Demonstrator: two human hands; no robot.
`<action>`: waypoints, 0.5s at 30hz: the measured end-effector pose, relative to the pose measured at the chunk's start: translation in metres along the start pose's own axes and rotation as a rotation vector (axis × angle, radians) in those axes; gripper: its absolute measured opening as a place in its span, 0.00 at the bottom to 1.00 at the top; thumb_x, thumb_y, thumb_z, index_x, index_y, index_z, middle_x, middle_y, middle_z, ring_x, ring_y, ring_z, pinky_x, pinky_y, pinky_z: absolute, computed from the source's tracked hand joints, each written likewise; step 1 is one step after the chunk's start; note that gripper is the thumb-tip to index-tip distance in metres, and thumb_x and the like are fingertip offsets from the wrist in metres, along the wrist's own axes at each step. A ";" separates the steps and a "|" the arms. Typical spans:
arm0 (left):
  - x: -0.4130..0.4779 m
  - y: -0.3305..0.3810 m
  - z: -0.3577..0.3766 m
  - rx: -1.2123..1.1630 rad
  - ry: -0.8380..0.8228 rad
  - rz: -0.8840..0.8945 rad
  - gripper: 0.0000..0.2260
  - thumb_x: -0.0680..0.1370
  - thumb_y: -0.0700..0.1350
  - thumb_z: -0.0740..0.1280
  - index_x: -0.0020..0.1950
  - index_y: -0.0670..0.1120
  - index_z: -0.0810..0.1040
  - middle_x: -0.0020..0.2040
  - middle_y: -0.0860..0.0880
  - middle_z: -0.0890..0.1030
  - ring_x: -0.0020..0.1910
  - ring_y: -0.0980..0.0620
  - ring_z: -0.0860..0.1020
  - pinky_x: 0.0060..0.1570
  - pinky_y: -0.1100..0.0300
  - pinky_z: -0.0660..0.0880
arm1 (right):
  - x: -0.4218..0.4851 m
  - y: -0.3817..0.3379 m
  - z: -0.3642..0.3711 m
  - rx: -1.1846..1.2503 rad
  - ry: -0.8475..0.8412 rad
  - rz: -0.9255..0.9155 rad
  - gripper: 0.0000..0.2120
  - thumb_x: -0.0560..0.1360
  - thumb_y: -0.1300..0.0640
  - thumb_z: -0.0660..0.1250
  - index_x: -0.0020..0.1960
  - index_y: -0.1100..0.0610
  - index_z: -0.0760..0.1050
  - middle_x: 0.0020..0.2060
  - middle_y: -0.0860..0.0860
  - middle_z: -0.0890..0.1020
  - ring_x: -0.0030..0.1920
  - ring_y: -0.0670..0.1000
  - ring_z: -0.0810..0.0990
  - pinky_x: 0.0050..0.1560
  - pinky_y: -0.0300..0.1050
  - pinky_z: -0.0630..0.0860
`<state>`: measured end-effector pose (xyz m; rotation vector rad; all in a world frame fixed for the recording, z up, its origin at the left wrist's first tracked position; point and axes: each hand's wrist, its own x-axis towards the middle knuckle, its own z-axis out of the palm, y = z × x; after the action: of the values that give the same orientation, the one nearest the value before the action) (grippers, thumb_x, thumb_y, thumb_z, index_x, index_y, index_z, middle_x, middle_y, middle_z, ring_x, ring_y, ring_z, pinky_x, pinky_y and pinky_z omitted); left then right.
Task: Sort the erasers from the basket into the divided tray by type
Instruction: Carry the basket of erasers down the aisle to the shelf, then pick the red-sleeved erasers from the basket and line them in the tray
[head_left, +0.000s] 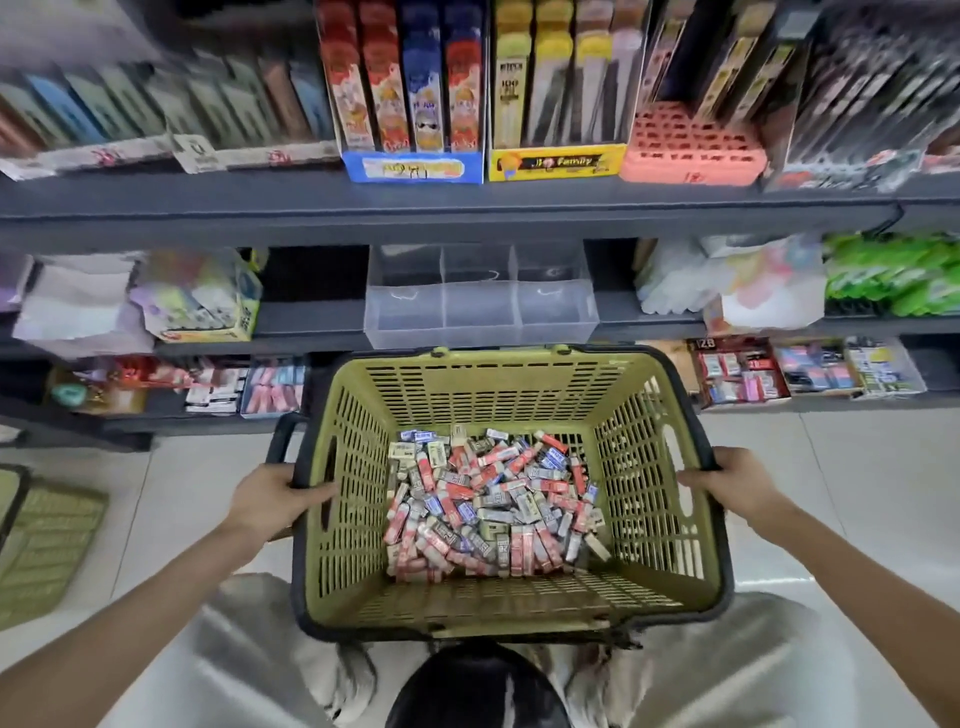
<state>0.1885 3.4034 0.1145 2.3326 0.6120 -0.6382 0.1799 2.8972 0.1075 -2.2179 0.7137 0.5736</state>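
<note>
The erasers (493, 504), small sleeved blocks in red, blue and grey, are heaped at mixed angles on the floor of the slotted olive plastic basket (498, 384), between and below both grips. The left grip (270, 501) and right grip (737, 480) are each clenched round a side rim. The clear divided tray (480, 317) is set on the shelf (311, 332) beyond the far rim, about equally near either grip.

- Dark grey metal shelves (467, 208) run across, stocked with boxed stationery (413, 93).
- Pale glossy tiled floor (857, 457) below.
- An olive spare basket (41, 545) lies far left.
</note>
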 end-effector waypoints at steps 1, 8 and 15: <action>0.007 -0.003 0.006 0.015 0.001 0.011 0.16 0.69 0.50 0.77 0.25 0.49 0.75 0.18 0.55 0.73 0.25 0.53 0.73 0.26 0.59 0.66 | 0.008 0.004 0.002 -0.028 -0.034 -0.007 0.05 0.67 0.60 0.74 0.36 0.57 0.79 0.26 0.51 0.81 0.28 0.51 0.78 0.27 0.40 0.73; 0.056 -0.019 0.034 0.241 -0.032 0.043 0.18 0.67 0.55 0.77 0.35 0.39 0.83 0.28 0.48 0.80 0.31 0.51 0.78 0.31 0.59 0.69 | 0.052 0.023 0.023 -0.194 -0.187 -0.032 0.11 0.65 0.59 0.76 0.32 0.63 0.76 0.19 0.55 0.73 0.18 0.50 0.68 0.22 0.36 0.63; 0.079 0.008 0.021 0.654 -0.243 0.131 0.24 0.68 0.66 0.70 0.52 0.49 0.81 0.46 0.49 0.83 0.44 0.53 0.80 0.40 0.62 0.72 | 0.081 0.013 0.012 -0.256 -0.286 -0.177 0.11 0.68 0.56 0.75 0.33 0.61 0.77 0.24 0.58 0.79 0.21 0.51 0.73 0.22 0.37 0.67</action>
<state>0.2483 3.4042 0.0579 2.7865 0.1388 -1.1741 0.2301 2.8730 0.0466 -2.3343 0.3058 0.9095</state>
